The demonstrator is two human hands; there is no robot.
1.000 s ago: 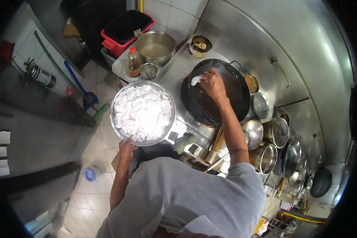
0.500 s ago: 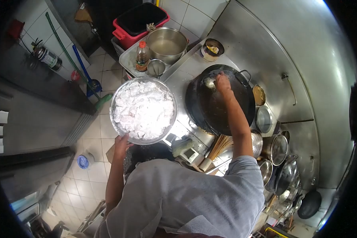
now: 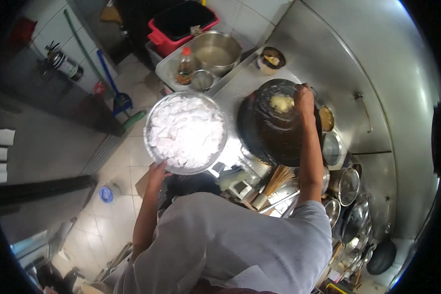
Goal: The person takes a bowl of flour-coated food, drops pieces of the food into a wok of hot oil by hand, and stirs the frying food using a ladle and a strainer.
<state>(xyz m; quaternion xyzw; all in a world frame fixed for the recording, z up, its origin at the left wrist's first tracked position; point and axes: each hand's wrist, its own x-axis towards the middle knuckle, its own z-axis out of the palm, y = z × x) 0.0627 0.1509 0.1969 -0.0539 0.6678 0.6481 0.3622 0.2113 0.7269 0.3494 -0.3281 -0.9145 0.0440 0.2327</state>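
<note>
My left hand (image 3: 159, 172) grips the near rim of a round metal bowl (image 3: 224, 142), which is heaped with pieces coated in white powder (image 3: 186, 128). To the right is a large black wok (image 3: 250, 142) holding dark liquid. A pale yellow piece (image 3: 282, 103) floats in it with foam around it. Over the wok's right edge, my right hand (image 3: 304, 94) is closed near the rim; what its fingers hold, if anything, is too small to make out.
Behind the bowl are a bottle with a red cap (image 3: 185, 67), a metal pot (image 3: 215, 53) and a red bin (image 3: 161, 40). A tin (image 3: 271, 61) stands behind the wok. Strainers and pots (image 3: 347, 186) line the right side. A bamboo brush (image 3: 275, 185) lies nearer me.
The white piece my right hand held is now in the liquid, pale yellow with foam around it. My right hand has moved right, to the wok's edge. The view has shifted slightly.
</note>
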